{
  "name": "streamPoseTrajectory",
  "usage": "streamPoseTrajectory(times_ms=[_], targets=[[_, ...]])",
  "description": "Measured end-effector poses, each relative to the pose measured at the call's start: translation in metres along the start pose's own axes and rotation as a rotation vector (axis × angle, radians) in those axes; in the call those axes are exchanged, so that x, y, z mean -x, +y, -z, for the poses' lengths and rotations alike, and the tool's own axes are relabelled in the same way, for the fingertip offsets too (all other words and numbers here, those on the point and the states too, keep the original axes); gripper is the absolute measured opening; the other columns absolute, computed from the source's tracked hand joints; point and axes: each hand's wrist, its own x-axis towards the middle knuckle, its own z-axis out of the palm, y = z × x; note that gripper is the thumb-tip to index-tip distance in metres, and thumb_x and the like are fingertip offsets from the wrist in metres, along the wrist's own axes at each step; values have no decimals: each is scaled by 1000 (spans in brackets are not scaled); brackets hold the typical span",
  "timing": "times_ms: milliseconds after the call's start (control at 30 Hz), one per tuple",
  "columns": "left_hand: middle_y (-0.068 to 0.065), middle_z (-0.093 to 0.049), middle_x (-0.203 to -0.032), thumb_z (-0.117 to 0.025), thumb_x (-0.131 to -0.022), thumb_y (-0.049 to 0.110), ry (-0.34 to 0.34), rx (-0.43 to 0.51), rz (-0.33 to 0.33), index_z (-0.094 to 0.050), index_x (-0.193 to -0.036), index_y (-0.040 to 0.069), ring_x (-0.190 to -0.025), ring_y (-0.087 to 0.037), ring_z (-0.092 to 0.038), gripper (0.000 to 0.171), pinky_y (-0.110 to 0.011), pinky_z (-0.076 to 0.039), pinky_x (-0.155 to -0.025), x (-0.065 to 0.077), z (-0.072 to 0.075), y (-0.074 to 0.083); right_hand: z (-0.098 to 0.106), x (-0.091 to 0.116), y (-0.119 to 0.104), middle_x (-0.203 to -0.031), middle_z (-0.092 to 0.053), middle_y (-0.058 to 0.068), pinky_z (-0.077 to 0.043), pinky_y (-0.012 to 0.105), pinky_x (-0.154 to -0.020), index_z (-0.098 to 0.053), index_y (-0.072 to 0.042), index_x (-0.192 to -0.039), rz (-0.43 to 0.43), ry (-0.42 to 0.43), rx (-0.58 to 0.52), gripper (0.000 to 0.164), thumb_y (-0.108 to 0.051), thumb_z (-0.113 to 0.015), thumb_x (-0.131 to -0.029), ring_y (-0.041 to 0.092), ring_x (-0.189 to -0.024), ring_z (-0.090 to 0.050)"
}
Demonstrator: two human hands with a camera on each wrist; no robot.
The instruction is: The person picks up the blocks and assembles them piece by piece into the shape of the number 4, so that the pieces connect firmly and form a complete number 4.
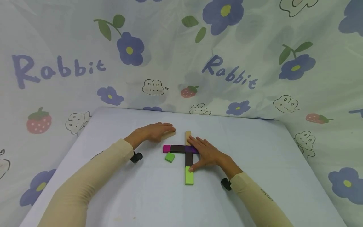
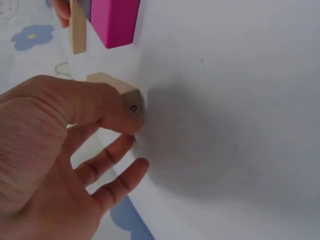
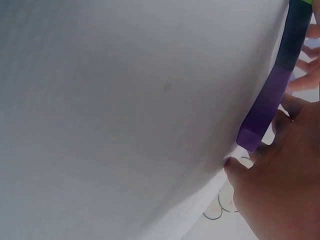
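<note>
My left hand (image 1: 154,131) pinches a plain wooden block (image 1: 168,135) between thumb and fingers, left of a cross of coloured blocks. In the left wrist view, that block's end bears a small dark mark. Across the cross's right side spreads my right hand (image 1: 209,153); its fingertips touch the plain wooden block (image 1: 188,135) at the top, its thumb the lime block (image 1: 189,177) at the bottom. A dark block (image 1: 189,159) and a purple block (image 3: 265,102) meet mid-cross. Leftward lie another dark block (image 1: 177,149) and a magenta block (image 1: 166,148). The hand partly covers the purple arm.
A loose green block (image 1: 169,157) lies tilted just below the cross's left arm. All of it rests on a white-covered table (image 1: 136,195). Behind stands a patterned cloth (image 1: 170,63) with flowers and rabbits. Each wrist wears a small black camera.
</note>
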Motion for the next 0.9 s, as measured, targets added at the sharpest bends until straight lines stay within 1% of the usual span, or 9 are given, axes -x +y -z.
streamPoseTrajectory(times_ms=[133, 233, 333, 567, 833, 900], targets=[[-14, -40, -156, -74, -85, 4, 8, -18, -9, -45, -151, 12, -135, -39, -45, 72, -57, -39, -109, 0, 2, 0, 0, 0, 0, -170, -8, -3, -6, 51, -123, -15, -23, -164, -3, 1, 1, 128, -68, -84, -67, 27, -155, -6], [-13, -46, -151, -78, -85, 11, 7, -23, 11, -44, -150, 8, -126, -33, -50, 74, -52, -44, -106, 0, 3, 0, -1, -1, 1, -170, -8, -3, -6, 51, -123, -15, -22, -164, 0, 4, -2, 128, -68, -84, -67, 27, -155, -6], [-14, -48, -148, -80, -85, 15, 3, -19, 32, -42, -150, 4, -123, -31, -51, 76, -50, -44, -106, 1, 5, 1, -1, -1, 1, -170, -8, -2, -6, 51, -123, -15, -22, -164, 6, 8, 2, 128, -67, -84, -67, 28, -155, -6], [-13, -52, -142, -82, -84, 22, 25, 9, 58, -44, -149, 3, -118, -28, -53, 78, -48, -46, -104, 3, 5, 0, -2, -1, 1, -170, -7, -2, -5, 51, -123, -14, -21, -164, 7, 4, 7, 128, -67, -84, -68, 28, -155, -6], [-15, -51, -143, -82, -84, 25, 63, 46, 53, -43, -149, 1, -115, -28, -54, 80, -47, -47, -103, 6, 4, -7, -1, 0, 0, -170, -7, -2, -5, 51, -123, -14, -22, -164, 3, 2, 6, 128, -66, -85, -68, 27, -155, -5], [-16, -50, -144, -82, -84, 26, 72, 64, 50, -43, -149, 0, -117, -29, -54, 80, -47, -46, -104, 8, 4, -7, -1, 0, 0, -170, -7, -2, -5, 51, -123, -14, -22, -164, 4, 0, 6, 128, -66, -85, -68, 27, -155, -5]])
